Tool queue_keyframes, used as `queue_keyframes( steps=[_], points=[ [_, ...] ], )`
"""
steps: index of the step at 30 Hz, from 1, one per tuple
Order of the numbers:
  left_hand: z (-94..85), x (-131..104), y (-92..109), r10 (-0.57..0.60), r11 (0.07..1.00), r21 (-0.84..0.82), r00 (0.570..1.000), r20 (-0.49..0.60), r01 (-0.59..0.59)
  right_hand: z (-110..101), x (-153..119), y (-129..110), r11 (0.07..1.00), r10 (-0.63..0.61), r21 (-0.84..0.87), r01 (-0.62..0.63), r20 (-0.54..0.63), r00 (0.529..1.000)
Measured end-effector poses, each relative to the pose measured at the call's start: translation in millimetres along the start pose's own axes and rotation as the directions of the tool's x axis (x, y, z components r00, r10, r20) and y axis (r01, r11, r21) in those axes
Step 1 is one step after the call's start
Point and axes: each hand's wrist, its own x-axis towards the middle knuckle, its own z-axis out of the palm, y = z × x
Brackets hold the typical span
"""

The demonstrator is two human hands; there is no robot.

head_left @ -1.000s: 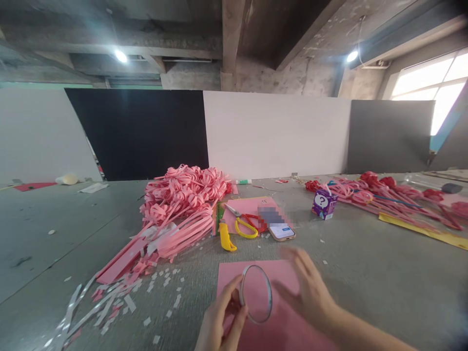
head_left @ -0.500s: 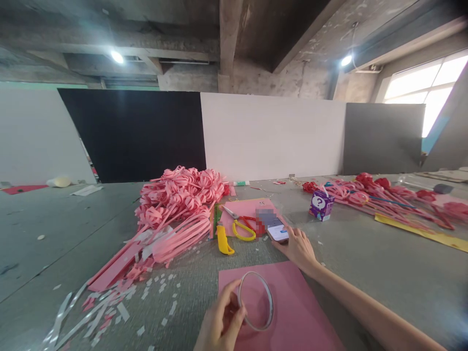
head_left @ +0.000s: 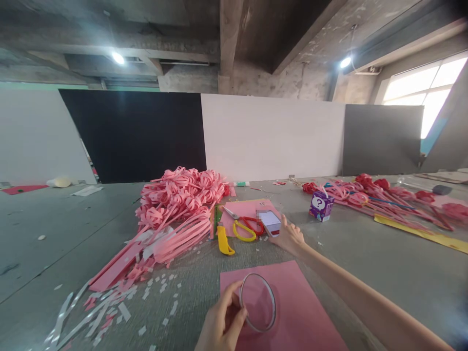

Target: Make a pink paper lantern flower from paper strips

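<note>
My left hand (head_left: 224,317) pinches the left edge of a narrow roll of tape (head_left: 273,307), a thin pale ring held upright. Below it lies a pink sheet of paper (head_left: 296,302). Farther forward, my right hand (head_left: 291,238) grips the right edge of a smartphone (head_left: 271,223) with a lit screen. Left of the phone are scissors (head_left: 244,233) with yellow and red handles, lying on another pink sheet. A yellow utility knife (head_left: 224,241) rests beside the scissors.
A big heap of curled pink paper strips (head_left: 183,200) lies at left, with paper scraps (head_left: 161,287) scattered before it. A purple box (head_left: 321,206) stands right of the phone. Beyond it are pink and red paper flowers (head_left: 380,192) and a yellow strip (head_left: 420,233).
My right hand has shifted slightly left and away with the phone, and the display on its screen differs. My left hand still holds the tape in nearly the same spot.
</note>
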Motion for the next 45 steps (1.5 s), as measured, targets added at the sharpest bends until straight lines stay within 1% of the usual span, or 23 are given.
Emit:
queue_keyframes(
  steps=[3, 5, 7, 10, 11, 13, 16, 19, 21, 23, 25, 26, 27, 28, 30, 32, 33, 35, 37, 40, 45],
  points=[
    [-1.3, -0.4, -2.7, -0.005, 1.000, -0.003, 1.000, 0.012, 0.005, -12.8, 7.0, 1.8, 1.000, -0.031, 0.004, 0.030, 0.025, 0.999],
    [-0.9, -0.6, -4.9, -0.008, 1.000, -0.031, 1.000, 0.007, 0.008, -23.9, 2.8, 4.8, 0.999, -0.036, 0.003, 0.036, 0.037, 0.999],
    [0.0, -0.4, -6.0, -0.016, 0.998, -0.064, 1.000, 0.011, 0.016, -35.5, -12.0, 7.9, 0.999, -0.033, -0.003, 0.033, 0.038, 0.999],
    [1.4, 0.3, -4.7, -0.021, 0.995, -0.098, 1.000, 0.017, 0.022, -47.4, -51.1, 12.0, 0.999, -0.005, -0.037, 0.006, 0.025, 1.000],
    [1.6, 0.5, -3.5, -0.017, 0.995, -0.097, 1.000, 0.018, 0.019, -48.6, -66.2, 13.6, 0.998, 0.013, -0.062, -0.011, 0.034, 0.999],
    [1.6, 0.5, -0.7, -0.016, 0.997, -0.071, 1.000, 0.011, 0.017, -46.7, -94.7, 17.2, 0.997, -0.016, -0.081, 0.017, 0.015, 1.000],
    [0.5, -0.4, 2.5, -0.032, 0.999, -0.018, 0.999, -0.001, 0.032, -36.7, -127.2, 22.2, 0.991, -0.129, -0.059, 0.123, -0.097, 0.987],
    [-1.0, -1.0, 2.5, -0.046, 0.999, 0.012, 0.999, 0.007, 0.046, -28.0, -145.2, 23.4, 0.974, -0.225, -0.048, 0.220, -0.206, 0.952],
    [-1.8, -0.7, 1.5, -0.056, 0.998, 0.024, 0.998, 0.022, 0.056, -27.2, -150.3, 22.2, 0.966, -0.256, -0.047, 0.253, -0.246, 0.935],
    [-2.1, -0.1, 1.1, -0.062, 0.998, 0.030, 0.998, 0.030, 0.061, -30.9, -148.6, 21.7, 0.966, -0.257, -0.039, 0.255, -0.236, 0.937],
    [-2.1, 0.6, 1.4, -0.061, 0.998, 0.031, 0.998, 0.032, 0.060, -36.8, -138.0, 24.3, 0.969, -0.242, 0.010, 0.247, -0.174, 0.955],
    [-1.9, 0.9, 1.7, -0.058, 0.998, 0.030, 0.998, 0.034, 0.057, -39.2, -129.0, 27.3, 0.968, -0.234, 0.060, 0.245, -0.139, 0.962],
    [-1.8, 1.1, 1.9, -0.055, 0.998, 0.028, 0.998, 0.038, 0.054, -40.6, -118.1, 31.6, 0.955, -0.246, 0.149, 0.257, -0.090, 0.965],
    [-1.6, 1.2, 2.0, -0.053, 0.998, 0.026, 0.998, 0.043, 0.051, -40.4, -105.8, 36.8, 0.926, -0.264, 0.263, 0.270, -0.058, 0.963],
    [-1.4, 1.4, 1.4, -0.056, 0.998, 0.026, 0.997, 0.048, 0.054, -35.1, -81.0, 49.1, 0.837, -0.274, 0.491, 0.240, -0.003, 0.962],
    [-1.5, 1.7, 0.0, -0.061, 0.998, 0.013, 0.997, 0.048, 0.061, -25.0, -61.9, 60.3, 0.745, -0.251, 0.647, 0.164, 0.044, 0.967],
    [-1.6, 1.9, -0.9, -0.065, 0.998, 0.002, 0.997, 0.050, 0.065, -19.6, -55.7, 64.5, 0.706, -0.226, 0.698, 0.122, 0.059, 0.972],
    [-1.9, 2.4, -2.7, -0.070, 0.997, -0.018, 0.996, 0.059, 0.071, -11.0, -50.3, 69.0, 0.663, -0.227, 0.743, 0.091, 0.084, 0.970],
    [-2.2, 3.0, -4.0, -0.069, 0.997, -0.016, 0.995, 0.070, 0.070, -7.6, -51.2, 69.1, 0.653, -0.268, 0.749, 0.114, 0.088, 0.959],
    [-2.2, 3.5, -4.4, -0.063, 0.998, 0.004, 0.995, 0.075, 0.063, -10.1, -55.4, 65.9, 0.649, -0.321, 0.743, 0.161, 0.077, 0.944],
    [-2.0, 3.7, -3.4, -0.049, 0.999, 0.015, 0.996, 0.080, 0.048, -13.9, -56.8, 65.2, 0.637, -0.341, 0.752, 0.171, 0.076, 0.937]
  ],
)
